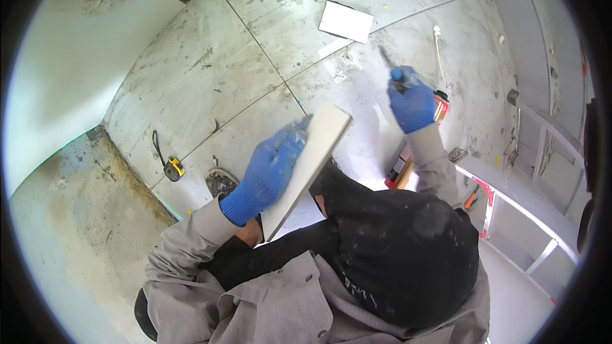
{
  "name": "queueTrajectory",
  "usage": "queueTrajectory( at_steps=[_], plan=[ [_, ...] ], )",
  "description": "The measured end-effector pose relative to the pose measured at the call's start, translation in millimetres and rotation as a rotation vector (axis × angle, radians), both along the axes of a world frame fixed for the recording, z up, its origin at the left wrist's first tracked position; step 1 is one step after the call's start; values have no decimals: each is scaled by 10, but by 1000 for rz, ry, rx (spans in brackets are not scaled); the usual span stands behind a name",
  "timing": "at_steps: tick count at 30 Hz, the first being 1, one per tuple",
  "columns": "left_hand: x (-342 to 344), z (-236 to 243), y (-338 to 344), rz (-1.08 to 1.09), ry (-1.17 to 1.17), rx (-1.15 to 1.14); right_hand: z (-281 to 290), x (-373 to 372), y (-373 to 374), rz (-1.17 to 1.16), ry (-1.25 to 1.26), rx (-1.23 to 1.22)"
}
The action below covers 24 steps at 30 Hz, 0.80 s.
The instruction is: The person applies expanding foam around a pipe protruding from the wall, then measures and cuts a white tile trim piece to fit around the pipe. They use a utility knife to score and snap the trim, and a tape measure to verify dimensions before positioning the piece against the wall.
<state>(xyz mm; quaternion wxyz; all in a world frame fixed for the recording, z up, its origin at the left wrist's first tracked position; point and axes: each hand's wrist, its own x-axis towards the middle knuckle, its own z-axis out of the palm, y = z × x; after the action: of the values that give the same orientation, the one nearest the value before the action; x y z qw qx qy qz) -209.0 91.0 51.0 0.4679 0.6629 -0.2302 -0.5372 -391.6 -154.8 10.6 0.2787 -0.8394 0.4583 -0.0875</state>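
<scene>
My left hand (268, 165), in a blue glove, grips the left edge of a white flat tile or board (315, 156), tilted on edge above my legs. Farther forward on the right, my gloved right hand (412, 103) is closed around a slim tool (386, 57) with a blue end and a thin dark blade; its exact kind is blurred. Beside and partly behind the right forearm lies a red and black tube (398, 167). A red container with a black cap (440, 103) shows next to the right wrist.
On the stained tiled floor (185, 89), a white rectangular piece (346, 21) lies ahead, and a yellow and black tape measure (173, 169) rests at left. An aluminium ladder (523, 200) is at right, near an orange-handled tool (472, 199). A white cable (438, 51) lies farther forward.
</scene>
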Motion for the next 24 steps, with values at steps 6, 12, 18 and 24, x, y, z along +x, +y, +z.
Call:
queueTrajectory(
  at_steps=[6, 12, 18, 24],
  plan=[
    [285, -244, -112, 74, -242, -2, 228, 196, 390, 92, -221, 203],
    [501, -116, -286, 146, -158, 33, 59, 112, 401, -178, -256, 731],
    [437, -219, -273, 252, 93, 60, 272, 413, 487, -292, -530, 1129],
    [443, -238, -262, 166, 78, -19, 449, 717, 458, -141, -511, 1120]
  ],
)
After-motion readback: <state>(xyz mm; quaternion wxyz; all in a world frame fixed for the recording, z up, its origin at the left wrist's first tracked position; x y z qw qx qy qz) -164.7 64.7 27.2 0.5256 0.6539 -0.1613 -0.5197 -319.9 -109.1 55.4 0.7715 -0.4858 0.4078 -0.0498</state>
